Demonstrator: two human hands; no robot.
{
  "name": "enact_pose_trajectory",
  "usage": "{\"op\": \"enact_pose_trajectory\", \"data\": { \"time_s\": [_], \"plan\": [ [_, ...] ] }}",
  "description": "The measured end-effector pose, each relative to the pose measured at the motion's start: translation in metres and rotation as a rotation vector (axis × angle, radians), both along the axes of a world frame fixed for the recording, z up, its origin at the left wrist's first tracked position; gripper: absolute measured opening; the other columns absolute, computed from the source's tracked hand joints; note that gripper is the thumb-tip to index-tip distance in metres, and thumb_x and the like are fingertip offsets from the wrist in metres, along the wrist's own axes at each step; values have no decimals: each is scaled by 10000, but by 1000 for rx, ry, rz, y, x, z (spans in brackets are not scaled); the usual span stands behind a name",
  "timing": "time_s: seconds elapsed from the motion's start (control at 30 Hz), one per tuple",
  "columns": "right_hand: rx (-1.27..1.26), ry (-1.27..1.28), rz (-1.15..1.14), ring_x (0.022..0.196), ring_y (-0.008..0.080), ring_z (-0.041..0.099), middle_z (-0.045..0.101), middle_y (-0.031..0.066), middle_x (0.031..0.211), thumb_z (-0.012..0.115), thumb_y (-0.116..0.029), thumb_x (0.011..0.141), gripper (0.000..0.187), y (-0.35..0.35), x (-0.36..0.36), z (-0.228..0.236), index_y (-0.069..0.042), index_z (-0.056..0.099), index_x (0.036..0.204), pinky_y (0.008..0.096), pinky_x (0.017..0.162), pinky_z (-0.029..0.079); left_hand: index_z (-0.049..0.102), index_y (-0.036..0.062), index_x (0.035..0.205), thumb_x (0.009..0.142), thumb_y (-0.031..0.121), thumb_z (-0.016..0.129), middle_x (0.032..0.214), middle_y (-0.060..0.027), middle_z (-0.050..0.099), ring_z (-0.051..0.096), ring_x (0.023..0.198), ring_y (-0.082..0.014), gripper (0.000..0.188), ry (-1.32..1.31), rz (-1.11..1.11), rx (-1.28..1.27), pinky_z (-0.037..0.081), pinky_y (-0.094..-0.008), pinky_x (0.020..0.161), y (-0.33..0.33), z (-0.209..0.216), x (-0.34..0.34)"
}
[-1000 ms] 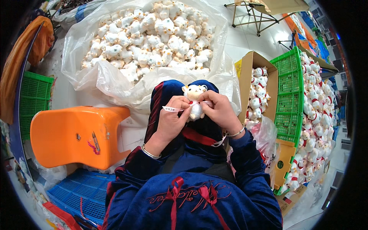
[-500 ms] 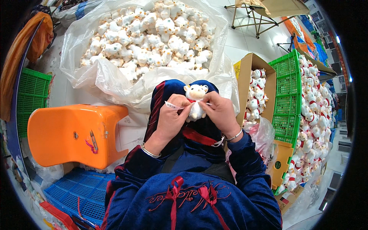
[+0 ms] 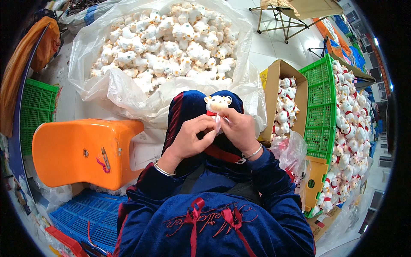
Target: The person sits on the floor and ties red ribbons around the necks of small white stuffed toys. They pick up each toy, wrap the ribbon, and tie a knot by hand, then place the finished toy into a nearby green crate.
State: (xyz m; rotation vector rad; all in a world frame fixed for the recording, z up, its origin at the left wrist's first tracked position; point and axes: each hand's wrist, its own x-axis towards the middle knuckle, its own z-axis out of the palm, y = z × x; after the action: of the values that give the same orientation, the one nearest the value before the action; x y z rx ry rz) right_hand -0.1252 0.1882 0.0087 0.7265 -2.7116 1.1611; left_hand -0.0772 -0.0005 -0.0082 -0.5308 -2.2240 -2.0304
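Note:
A small white plush animal [image 3: 217, 104] with a cream face and round ears sits upright between my knees, a red band [image 3: 210, 113] at its neck. My right hand [image 3: 240, 130] is closed at its chest, thumb and fingers pinching a thin white strip [image 3: 218, 124]. From the other side, my left hand [image 3: 188, 139] meets it with curled fingers; their tips are at the toy's front, and what they grip is hidden. Both hands cover most of the toy's body. Across my lap lies a red ribbon [image 3: 224, 155] with a white end.
Beyond my knees, a clear plastic bag [image 3: 92, 88] holds many plush toys. An orange stool [image 3: 64, 150] with small snips [image 3: 105, 159] on it stands left, above a blue plastic crate [image 3: 92, 214]. At right are a cardboard box [image 3: 295, 70] and green crate [image 3: 319, 107], beside red-banded toys [image 3: 349, 128].
My hands have come closer together over the toy's chest and now hide its belly. The white strip that stuck out by my left hand now shows between the hands, at my right fingertips.

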Motion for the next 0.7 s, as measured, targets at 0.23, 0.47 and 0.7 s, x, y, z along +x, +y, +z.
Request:
{"op": "enact_pose_trajectory", "data": {
  "time_s": [0.23, 0.47, 0.7],
  "plan": [
    [-75, -13, -16, 696, 297, 721, 711, 129, 784, 740, -156, 876, 137, 0, 4, -6, -103, 703, 996, 371, 606, 549, 738, -10, 1001, 997, 109, 651, 983, -44, 723, 666, 793, -104, 147, -595, -50, 197, 536, -245, 749, -6, -3, -8],
    [-269, -144, -51, 637, 222, 701, 692, 139, 744, 705, -129, 921, 133, 2, 7, -19, -40, 697, 1021, 330, 587, 526, 711, 7, 1028, 988, 155, 692, 819, 8, 685, 599, 708, -26, 155, -579, 90, 174, 459, -194, 563, 10, 12, -13],
    [-351, -473, -10, 675, 49, 582, 680, 48, 743, 694, -143, 955, 160, 9, 0, -7, 12, 689, 991, 240, 584, 463, 738, 10, 1039, 977, 128, 683, 826, 8, 670, 589, 674, -48, 144, -329, 151, 26, 477, -220, 574, 16, -2, -20]
  ]
}}
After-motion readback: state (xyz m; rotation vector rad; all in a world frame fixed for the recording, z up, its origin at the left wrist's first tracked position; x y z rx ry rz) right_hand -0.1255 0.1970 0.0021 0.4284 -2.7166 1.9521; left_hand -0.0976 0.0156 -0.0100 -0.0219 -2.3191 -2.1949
